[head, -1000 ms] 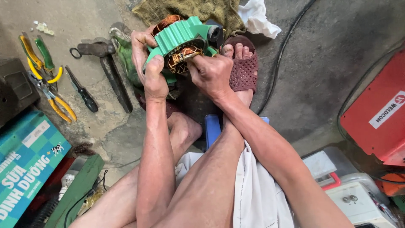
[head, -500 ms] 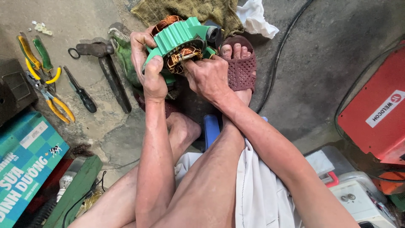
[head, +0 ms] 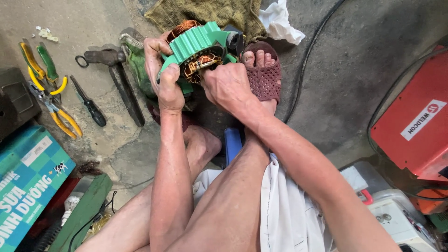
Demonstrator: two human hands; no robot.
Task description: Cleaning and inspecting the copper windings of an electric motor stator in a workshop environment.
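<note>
Stator: green ribbed plastic motor stator with copper windings (head: 198,49), held above the concrete floor (head: 354,84), near the sandalled foot (head: 262,74).
Left hand: left hand (head: 163,74) clamped around the stator's left rim.
Right hand: right hand (head: 228,86), fingers curled into the winding core (what they pinch is hidden).
Risk: thin lacquered wire could snap or nick if tugged; a loose hold would drop it.
Textures: glossy plastic, fine coiled copper, rough floor.

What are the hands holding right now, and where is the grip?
Left hand grips the green motor stator by its left rim; right hand presses at the copper windings in its open face.
</note>
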